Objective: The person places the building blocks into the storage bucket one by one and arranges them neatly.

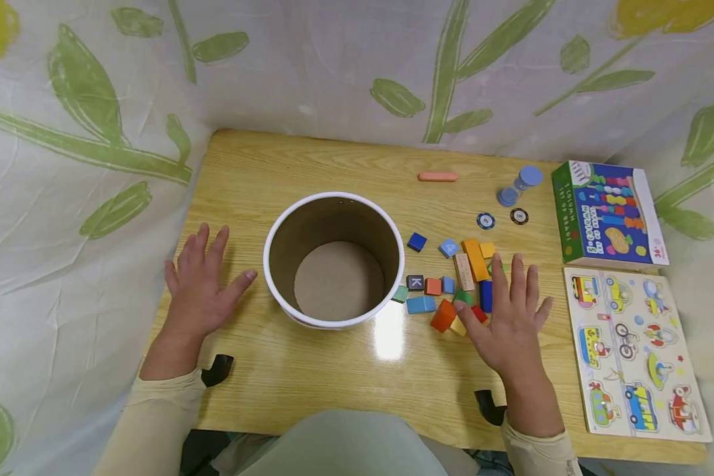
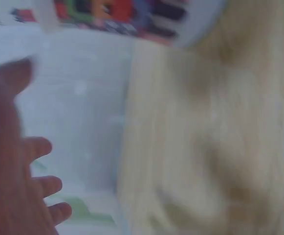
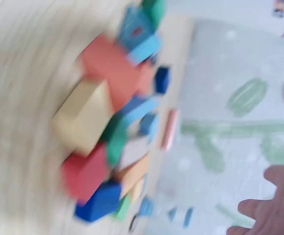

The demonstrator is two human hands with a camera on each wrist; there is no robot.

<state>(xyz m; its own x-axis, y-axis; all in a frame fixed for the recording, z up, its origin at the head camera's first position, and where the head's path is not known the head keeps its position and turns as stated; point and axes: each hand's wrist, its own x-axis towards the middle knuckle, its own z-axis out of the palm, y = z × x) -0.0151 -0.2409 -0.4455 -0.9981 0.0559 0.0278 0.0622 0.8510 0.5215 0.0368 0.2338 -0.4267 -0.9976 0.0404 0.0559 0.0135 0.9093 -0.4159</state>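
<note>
Left hand, middle left: showing wide fingers, holding nothing | right hand, lower right: doing the same near the blocks | blocks: lying on the counter, right of middle | bucket, middle: showing none inside, so all work seems to be waiting

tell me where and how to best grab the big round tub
I'd take the tub by its outer wall just under the white rim, at two opposite points, coming from left and right together. It stands upright, looks wide, and shows no handle. Blocks lie close on its right, so probably come in high there.
</note>
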